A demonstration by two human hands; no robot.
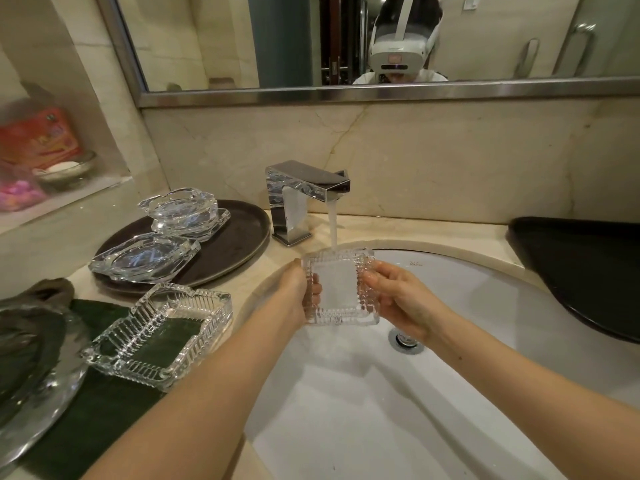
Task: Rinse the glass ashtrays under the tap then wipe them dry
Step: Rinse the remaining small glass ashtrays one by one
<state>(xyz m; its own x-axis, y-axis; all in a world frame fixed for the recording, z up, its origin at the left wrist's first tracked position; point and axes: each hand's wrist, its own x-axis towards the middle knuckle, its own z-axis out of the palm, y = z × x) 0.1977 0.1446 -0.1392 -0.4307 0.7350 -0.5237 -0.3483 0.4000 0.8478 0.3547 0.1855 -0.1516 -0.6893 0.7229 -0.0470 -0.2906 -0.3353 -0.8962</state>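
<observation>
Square ribbed ashtray held in the stream, both hands on its sides.

The left hand [300, 293] and the right hand [393, 295] clamp opposite edges of a square ribbed glass ashtray [340, 286], fingers curled round its walls, tilted up over the white basin [485, 306] directly under the chrome tap [304, 197], whose water stream [333, 225] strikes its upper rim. The piece looks thick, rigid and fairly heavy, and wet glass will likely be slippery and chip against porcelain, so a two-sided hold on the ribbed walls, where the grooves give purchase, seems safest. Left of the tap, a matching ribbed ashtray [157, 336] rests on a dark green cloth [90, 424]; further left and nearer the wall, smooth-cut ashtrays [145, 258] sit on a dark round tray [235, 244].
</observation>
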